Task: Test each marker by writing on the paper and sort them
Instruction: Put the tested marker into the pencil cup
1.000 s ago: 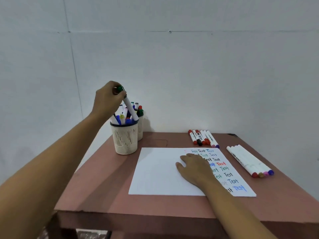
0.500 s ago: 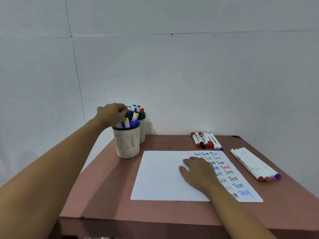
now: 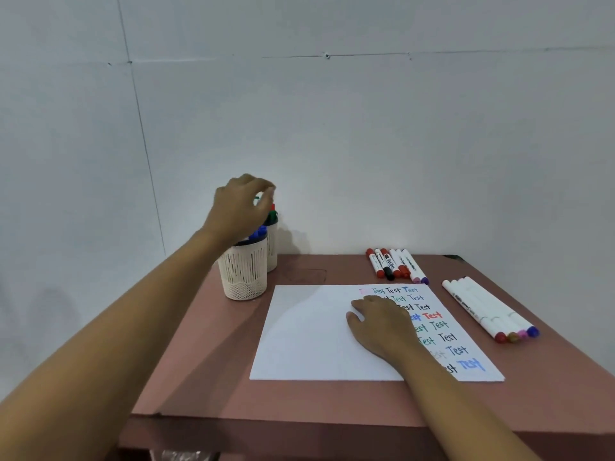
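Indoor room: reddish table (image 3: 216,361) against white wall (image 3: 366,144).

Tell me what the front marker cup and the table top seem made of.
Front marker cup: likely moulded plastic, cream, matte, with thin vertical slots and a mesh base. Table top: reddish-brown, matte, smooth; painted wood or laminate, cannot tell which.

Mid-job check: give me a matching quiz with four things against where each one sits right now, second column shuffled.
Things:
1. right hand
2. left hand
3. four white markers
4. front cup

Places:
A. on the table to the right of the paper
B. raised above the rear cup
C. flat on the paper
D. just off the paper's far left corner

Pairs: 1-C, 2-B, 3-A, 4-D.
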A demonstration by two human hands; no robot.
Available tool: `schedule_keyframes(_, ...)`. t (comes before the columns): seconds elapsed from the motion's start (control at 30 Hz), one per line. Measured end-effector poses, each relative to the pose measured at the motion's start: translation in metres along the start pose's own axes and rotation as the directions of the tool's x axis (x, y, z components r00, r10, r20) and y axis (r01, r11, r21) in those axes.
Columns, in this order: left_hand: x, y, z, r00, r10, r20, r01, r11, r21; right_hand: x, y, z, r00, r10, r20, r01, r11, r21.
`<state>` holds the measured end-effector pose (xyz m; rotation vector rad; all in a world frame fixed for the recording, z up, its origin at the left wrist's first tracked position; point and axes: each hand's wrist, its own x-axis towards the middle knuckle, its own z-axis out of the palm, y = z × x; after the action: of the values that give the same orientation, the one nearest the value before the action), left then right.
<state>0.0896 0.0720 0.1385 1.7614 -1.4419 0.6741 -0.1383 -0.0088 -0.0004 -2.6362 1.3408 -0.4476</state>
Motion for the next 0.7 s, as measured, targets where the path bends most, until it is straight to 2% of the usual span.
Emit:
schedule_keyframes(0.07,-0.012,0.023,0.011,0.994,0.105,0.014,-0.103,0.991,-0.088,0.001,0.000,-0.002,1.000,0.021,0.005,-0.022,0.997,0.069)
schedule_keyframes(0.13,-0.028,0.038,0.035,0.971,0.152,0.184,-0.125,0.980,-0.154,0.002,0.000,-0.006,0.998,0.060,0.027,-0.064,0.986,0.156)
schedule_keyframes(0.23,-0.055,0.038,0.077,0.854,0.085,0.514,-0.047,0.995,-0.087,0.004,0.001,-0.011,0.994,0.083,0.073,-0.097,0.973,0.211)
schedule_keyframes(0.3,-0.073,0.032,0.099,0.787,0.023,0.617,-0.007,1.000,-0.029,0.006,0.001,-0.015,0.990,0.095,0.102,-0.115,0.971,0.209)
schedule_keyframes(0.4,-0.089,0.021,0.117,0.756,-0.054,0.652,0.054,0.998,0.021,0.012,0.000,-0.022,0.985,0.110,0.130,-0.126,0.984,0.126)
schedule_keyframes(0.47,-0.096,0.016,0.123,0.754,-0.078,0.652,0.094,0.996,0.011,0.022,0.002,-0.026,0.989,0.115,0.094,-0.127,0.983,0.135)
schedule_keyframes(0.57,-0.100,0.013,0.127,0.779,-0.080,0.622,0.114,0.993,-0.016,0.046,0.010,-0.026,0.987,0.136,-0.090,-0.120,0.980,0.160)
schedule_keyframes(0.63,-0.101,0.013,0.128,0.786,-0.074,0.613,0.113,0.993,-0.025,0.063,0.015,-0.024,0.971,0.125,-0.202,-0.119,0.992,0.045)
schedule_keyframes(0.7,-0.101,0.011,0.128,0.789,-0.069,0.611,0.125,0.991,-0.049,0.079,0.020,-0.019,0.963,0.102,-0.249,-0.120,0.991,-0.058)
